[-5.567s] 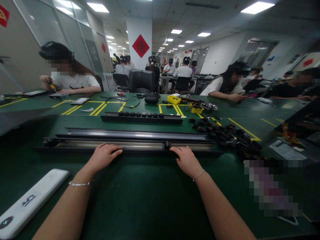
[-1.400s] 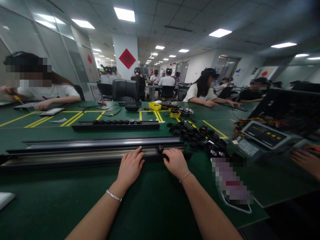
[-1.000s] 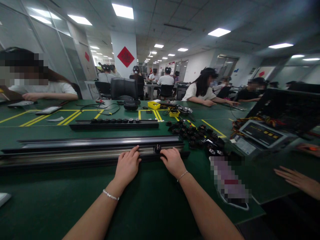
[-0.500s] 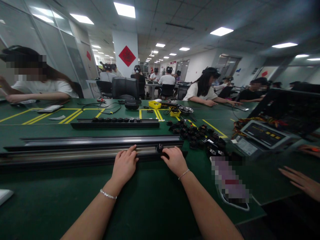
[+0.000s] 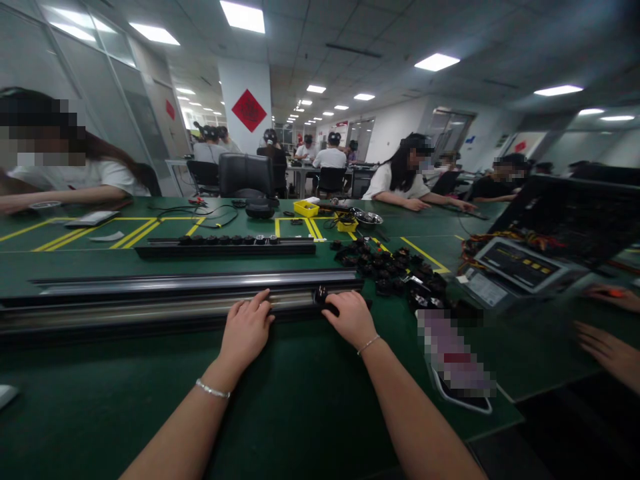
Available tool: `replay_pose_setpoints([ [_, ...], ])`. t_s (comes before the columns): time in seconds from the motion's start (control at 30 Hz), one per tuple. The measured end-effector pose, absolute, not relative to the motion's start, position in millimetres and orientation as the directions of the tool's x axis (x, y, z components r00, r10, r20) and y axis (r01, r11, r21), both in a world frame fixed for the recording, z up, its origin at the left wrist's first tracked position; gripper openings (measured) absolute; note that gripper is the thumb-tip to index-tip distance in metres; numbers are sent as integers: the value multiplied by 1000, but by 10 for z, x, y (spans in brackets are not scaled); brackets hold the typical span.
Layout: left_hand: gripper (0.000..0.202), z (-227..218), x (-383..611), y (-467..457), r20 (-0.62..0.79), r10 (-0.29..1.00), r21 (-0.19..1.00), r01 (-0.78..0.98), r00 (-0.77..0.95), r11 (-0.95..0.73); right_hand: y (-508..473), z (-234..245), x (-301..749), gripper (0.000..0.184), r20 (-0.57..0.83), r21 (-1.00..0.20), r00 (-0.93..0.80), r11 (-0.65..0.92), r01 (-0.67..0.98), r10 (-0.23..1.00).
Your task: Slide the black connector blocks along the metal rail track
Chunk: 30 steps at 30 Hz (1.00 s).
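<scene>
Before me lies a long black metal rail (image 5: 150, 311) with a shiny open channel. My left hand (image 5: 247, 331) is closed over its near wall, fingers in the channel and thumb at the front. Towards the rail's right end, a small black round part with bright metal prongs (image 5: 321, 294) sits in the channel. The curled fingers of my right hand (image 5: 352, 317) meet this part and the near wall; their tips are partly hidden. Close behind lies a second long rail (image 5: 200, 281). A shorter black rail (image 5: 225, 251) farther back carries several similar black parts (image 5: 237, 240).
Many loose black parts (image 5: 395, 267) are heaped to the right, near a phone (image 5: 463, 383). An opened computer case with a power supply (image 5: 525, 263) stands at the right, beside a co-worker's hand (image 5: 610, 350). Yellow bins (image 5: 306, 209) and a metal bowl (image 5: 369, 219) are behind.
The view has shifted slightly. My hands keep nearly the same places on the rail, and the black part by my right fingers appears slightly turned. The co-worker's hand at the right has moved.
</scene>
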<state>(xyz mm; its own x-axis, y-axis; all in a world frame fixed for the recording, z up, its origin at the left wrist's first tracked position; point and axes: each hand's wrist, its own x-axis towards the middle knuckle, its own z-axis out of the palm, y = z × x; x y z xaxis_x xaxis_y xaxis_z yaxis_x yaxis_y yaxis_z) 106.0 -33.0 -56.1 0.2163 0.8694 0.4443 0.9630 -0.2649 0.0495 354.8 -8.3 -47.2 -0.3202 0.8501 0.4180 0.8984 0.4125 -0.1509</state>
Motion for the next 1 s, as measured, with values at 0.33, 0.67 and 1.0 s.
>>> replay_pose_setpoints([
  [0.33, 18, -576, 1056, -317, 437, 873, 58, 961, 218, -269, -89, -465, 3626, 13, 425, -181, -262, 365, 913, 867],
  [0.67, 19, -570, 1052, -326, 445, 870, 82, 958, 212, -276, -62, -452, 3763, 18, 400, -183, -215, 308, 934, 891],
  [1.0, 17, -584, 1049, -312, 443, 870, 63, 961, 215, -269, -57, -438, 3773, 19, 378, -187, -211, 297, 936, 902],
])
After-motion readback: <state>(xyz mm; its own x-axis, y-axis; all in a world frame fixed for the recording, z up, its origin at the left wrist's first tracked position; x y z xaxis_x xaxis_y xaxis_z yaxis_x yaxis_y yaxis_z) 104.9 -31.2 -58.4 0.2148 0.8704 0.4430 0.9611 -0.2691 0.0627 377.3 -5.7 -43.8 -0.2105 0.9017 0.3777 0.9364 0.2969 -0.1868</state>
